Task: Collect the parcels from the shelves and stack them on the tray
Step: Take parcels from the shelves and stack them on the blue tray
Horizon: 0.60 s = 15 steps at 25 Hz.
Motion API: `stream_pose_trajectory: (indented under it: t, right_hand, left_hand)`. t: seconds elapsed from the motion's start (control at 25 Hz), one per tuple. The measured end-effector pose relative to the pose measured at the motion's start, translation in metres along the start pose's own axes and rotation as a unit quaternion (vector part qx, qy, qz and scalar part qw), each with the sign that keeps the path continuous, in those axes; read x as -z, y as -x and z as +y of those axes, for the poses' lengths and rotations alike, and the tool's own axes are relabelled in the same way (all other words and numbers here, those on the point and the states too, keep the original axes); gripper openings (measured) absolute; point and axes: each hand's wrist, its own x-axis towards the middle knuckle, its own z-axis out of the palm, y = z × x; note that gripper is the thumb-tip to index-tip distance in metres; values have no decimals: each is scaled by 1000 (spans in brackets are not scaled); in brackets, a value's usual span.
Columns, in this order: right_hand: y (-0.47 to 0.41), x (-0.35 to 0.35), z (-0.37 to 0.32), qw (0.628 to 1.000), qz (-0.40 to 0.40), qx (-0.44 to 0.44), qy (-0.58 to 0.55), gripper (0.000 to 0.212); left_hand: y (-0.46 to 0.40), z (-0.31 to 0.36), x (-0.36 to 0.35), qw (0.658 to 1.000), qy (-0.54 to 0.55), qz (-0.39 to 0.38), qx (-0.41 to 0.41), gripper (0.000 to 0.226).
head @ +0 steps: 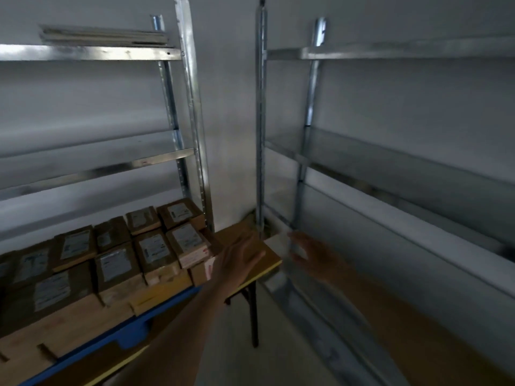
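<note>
Parcels point(156, 252) in brown card sitting stacked on the blue tray point(133, 334) atop the wooden table point(267, 260), white labels blurring beyond reading, your left hand point(237, 257) hovering beside them with fingers spreading, your right hand point(312, 254) reaching loosely open toward the metal shelves point(390, 174), holding nothing.

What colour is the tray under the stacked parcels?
Blue: the tray shows its blue edge beneath the brown parcels in the head view.

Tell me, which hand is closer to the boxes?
Left. The left hand hovers right beside the parcels, open. The right hand is farther off, near the shelf post.
</note>
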Motion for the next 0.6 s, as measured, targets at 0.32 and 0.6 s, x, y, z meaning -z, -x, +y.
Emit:
stream_pose_trajectory:
  t: [0.32,0.6]
  right_hand:
    - [184,85,103,987,53,-130,79,60]
    - [357,132,212,964,76,-242,74,57]
  left_hand:
    - [26,150,-99,991,50,-76,-97,93]
    - [78,316,-188,965,55,-170,-192,81]
